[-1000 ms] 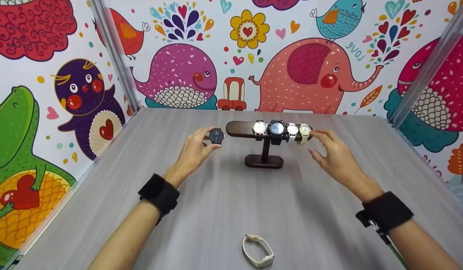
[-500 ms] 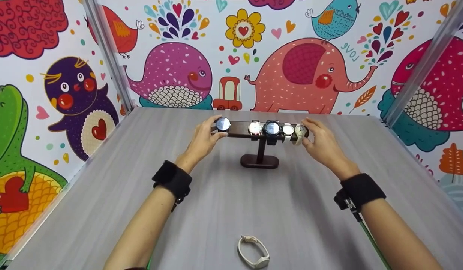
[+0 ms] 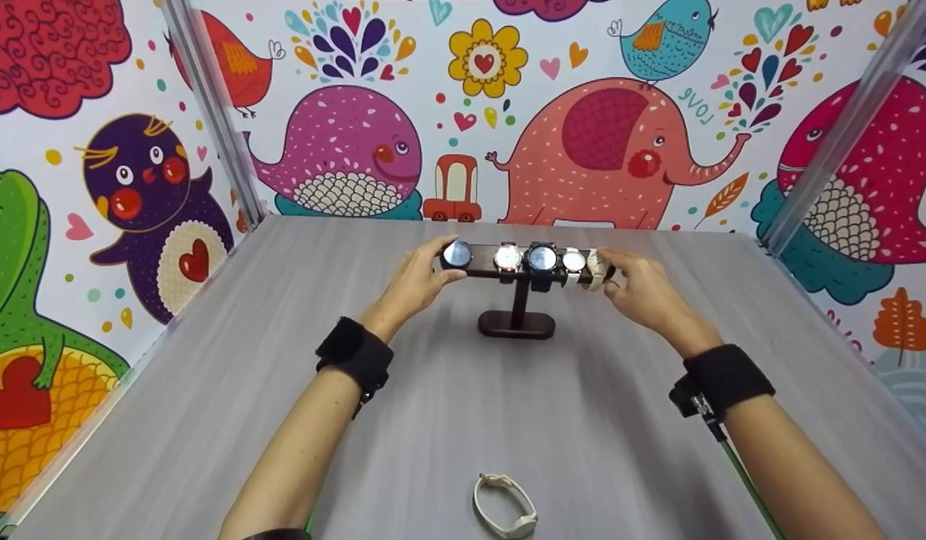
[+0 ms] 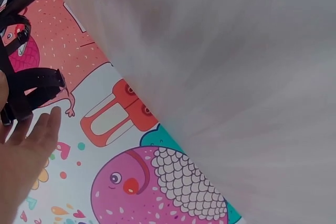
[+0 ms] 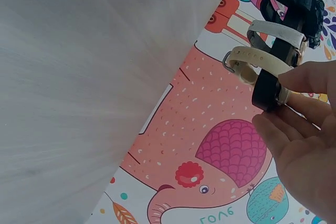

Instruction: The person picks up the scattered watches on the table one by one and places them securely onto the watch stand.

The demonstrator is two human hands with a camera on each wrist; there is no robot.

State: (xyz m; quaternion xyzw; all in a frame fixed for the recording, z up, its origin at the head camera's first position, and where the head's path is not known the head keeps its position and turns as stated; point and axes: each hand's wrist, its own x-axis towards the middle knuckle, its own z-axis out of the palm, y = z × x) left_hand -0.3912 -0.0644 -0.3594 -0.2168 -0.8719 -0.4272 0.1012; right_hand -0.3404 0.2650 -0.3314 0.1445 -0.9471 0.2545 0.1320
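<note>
My left hand (image 3: 414, 283) pinches a black wristwatch (image 3: 457, 255) between thumb and fingers at the left end of a dark brown watch stand (image 3: 516, 325). In the left wrist view the watch's black strap (image 4: 39, 83) loops round the bar. My right hand (image 3: 648, 292) holds the bar's other end, thumb on one side and fingers on the other in the right wrist view, beside a cream watch (image 5: 261, 60). Between the hands, the bar bears a silver-cased watch (image 3: 508, 258), a large dark watch (image 3: 542, 258) and a white-strapped watch (image 3: 573, 260).
A cream watch (image 3: 521, 523) with its strap closed in a loop lies on the grey table (image 3: 403, 450) near the front edge. Walls printed with cartoon animals (image 3: 343, 150) stand behind and at the sides, with metal posts (image 3: 215, 112) at the corners.
My left hand has carried the black watch rightward onto the left end of the bar. My right hand has closed in on the bar's right end.
</note>
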